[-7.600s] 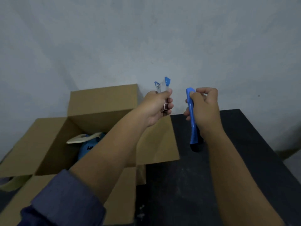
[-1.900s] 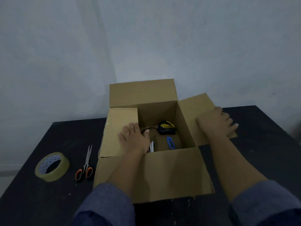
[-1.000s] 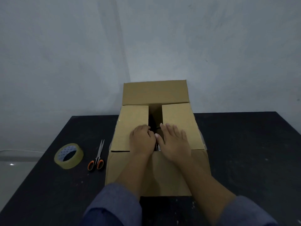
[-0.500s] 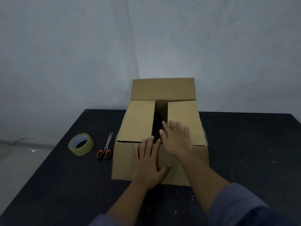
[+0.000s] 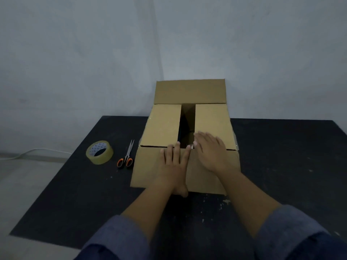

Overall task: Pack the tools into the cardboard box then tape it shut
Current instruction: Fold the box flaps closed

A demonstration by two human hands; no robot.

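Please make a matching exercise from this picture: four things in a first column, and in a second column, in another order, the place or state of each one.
Things:
1. tape roll
2. scissors
3. far flap
4. right hand

Places or states:
A. stands upright against the wall
B. flat on the right side flap
C. leftmost on the table
D. lies between the tape and the box

Pairs: 1-C, 2-D, 3-A, 4-B

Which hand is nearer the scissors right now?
Left. The left hand lies flat on the box's near flap, just right of the scissors. The right hand rests farther right, on the right flap.
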